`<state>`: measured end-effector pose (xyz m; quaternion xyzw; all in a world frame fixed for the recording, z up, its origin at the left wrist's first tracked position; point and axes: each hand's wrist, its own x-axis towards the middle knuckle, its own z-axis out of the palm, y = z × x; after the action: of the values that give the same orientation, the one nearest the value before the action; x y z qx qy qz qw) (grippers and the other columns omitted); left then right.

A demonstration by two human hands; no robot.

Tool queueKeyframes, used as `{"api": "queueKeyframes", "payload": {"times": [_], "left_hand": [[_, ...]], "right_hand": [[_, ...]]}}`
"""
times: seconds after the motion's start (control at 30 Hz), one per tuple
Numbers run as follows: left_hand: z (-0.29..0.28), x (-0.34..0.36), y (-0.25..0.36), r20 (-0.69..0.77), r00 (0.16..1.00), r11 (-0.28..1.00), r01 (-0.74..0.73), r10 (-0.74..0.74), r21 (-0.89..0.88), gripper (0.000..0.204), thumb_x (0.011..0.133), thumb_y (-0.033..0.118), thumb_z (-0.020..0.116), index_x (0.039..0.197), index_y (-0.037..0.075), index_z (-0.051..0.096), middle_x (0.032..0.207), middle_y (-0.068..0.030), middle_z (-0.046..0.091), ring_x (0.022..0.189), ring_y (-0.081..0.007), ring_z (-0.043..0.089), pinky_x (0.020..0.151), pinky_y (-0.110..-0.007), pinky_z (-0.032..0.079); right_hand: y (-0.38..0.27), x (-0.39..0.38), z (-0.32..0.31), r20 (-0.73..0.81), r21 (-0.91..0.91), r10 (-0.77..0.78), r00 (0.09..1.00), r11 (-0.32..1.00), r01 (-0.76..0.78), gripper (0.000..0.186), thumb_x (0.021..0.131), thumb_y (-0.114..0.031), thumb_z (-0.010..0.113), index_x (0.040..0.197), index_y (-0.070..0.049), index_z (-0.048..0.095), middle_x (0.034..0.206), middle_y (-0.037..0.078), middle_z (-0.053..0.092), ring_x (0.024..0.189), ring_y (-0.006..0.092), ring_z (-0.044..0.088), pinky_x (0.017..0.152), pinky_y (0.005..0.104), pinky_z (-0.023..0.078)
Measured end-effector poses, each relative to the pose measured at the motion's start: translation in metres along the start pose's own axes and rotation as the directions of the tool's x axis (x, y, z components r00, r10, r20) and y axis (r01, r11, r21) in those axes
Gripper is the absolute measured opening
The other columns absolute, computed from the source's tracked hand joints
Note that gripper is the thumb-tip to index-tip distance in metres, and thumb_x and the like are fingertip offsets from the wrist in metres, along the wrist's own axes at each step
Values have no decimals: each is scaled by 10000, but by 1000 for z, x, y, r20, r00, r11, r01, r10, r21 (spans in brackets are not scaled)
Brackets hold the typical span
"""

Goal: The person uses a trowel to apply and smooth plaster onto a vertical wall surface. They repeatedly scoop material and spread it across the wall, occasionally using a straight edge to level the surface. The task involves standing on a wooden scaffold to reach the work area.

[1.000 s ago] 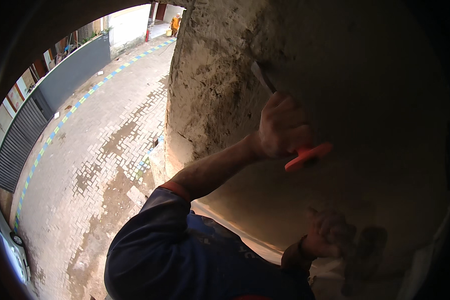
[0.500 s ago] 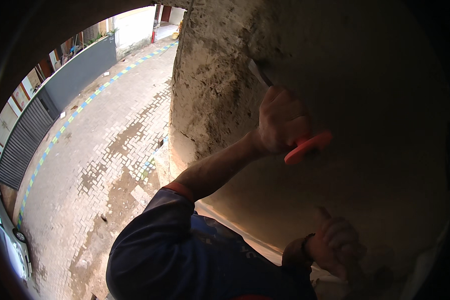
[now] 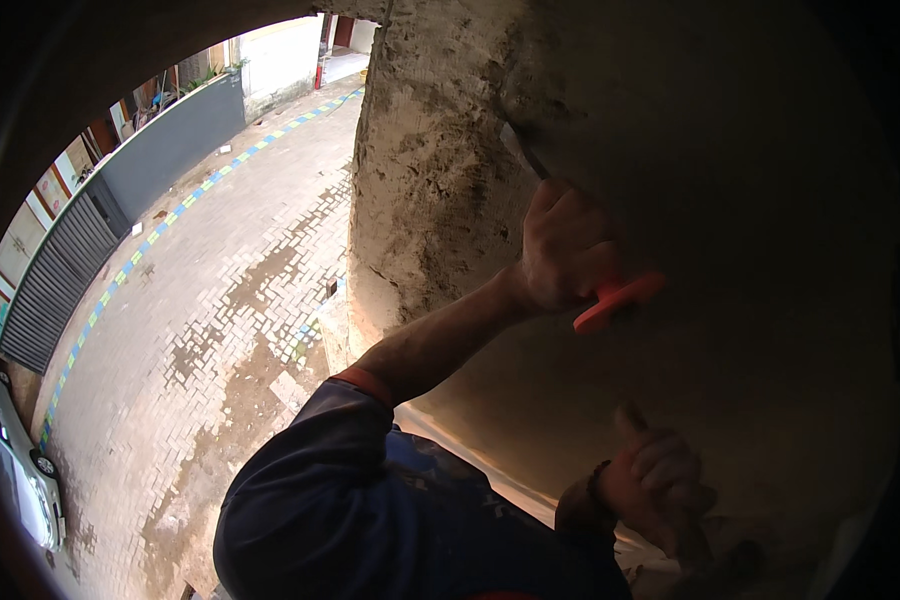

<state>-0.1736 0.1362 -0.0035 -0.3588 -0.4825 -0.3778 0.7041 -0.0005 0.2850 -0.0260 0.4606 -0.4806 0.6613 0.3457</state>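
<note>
My left hand [image 3: 570,245] is closed around a chisel [image 3: 618,303] with an orange-red round guard at the butt end of its grip. The flat metal blade reaches up and left to the rough, stained wall [image 3: 430,150], its tip at a dark patch there. Lower down in shadow, my right hand [image 3: 658,482] grips a wooden handle [image 3: 630,418] that looks like a hammer's. One end of the handle sticks up above the fist. The lower end fades into the dark, where a dim, dark shape could be its head.
To the left a paved lane [image 3: 210,300] runs past the wall's edge, with a blue-and-yellow kerb line [image 3: 175,215]. Beyond it stand a grey wall [image 3: 185,140] and a slatted gate [image 3: 50,275]. A parked car [image 3: 30,490] shows at lower left.
My right hand and the handle have moved slightly left and up. The left hand keeps the chisel at nearly the same place on the wall. The view has shifted a little.
</note>
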Motion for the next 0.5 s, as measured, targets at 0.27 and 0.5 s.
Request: {"api": "queueKeyframes", "payload": {"times": [0.27, 0.5], "left_hand": [[-7, -4, -8, 101, 995, 992, -33, 21, 121, 259, 628, 332, 690, 638, 138, 519, 663, -3, 514, 612, -197, 492, 602, -335, 353], [-4, -16, 19, 120, 992, 999, -38, 34, 27, 186, 577, 261, 665, 691, 151, 567, 716, 15, 524, 685, -181, 498, 663, -346, 383]], "right_hand": [[56, -46, -25, -166, -418, 506, 846, 741, -526, 234, 868, -311, 450, 767, -101, 421, 569, -9, 346, 476, 65, 320, 413, 198, 255], [40, -48, -26, -200, -169, 376, 905, 897, -409, 104, 785, -184, 472, 754, -85, 480, 544, 39, 337, 456, 144, 312, 396, 269, 253]]}}
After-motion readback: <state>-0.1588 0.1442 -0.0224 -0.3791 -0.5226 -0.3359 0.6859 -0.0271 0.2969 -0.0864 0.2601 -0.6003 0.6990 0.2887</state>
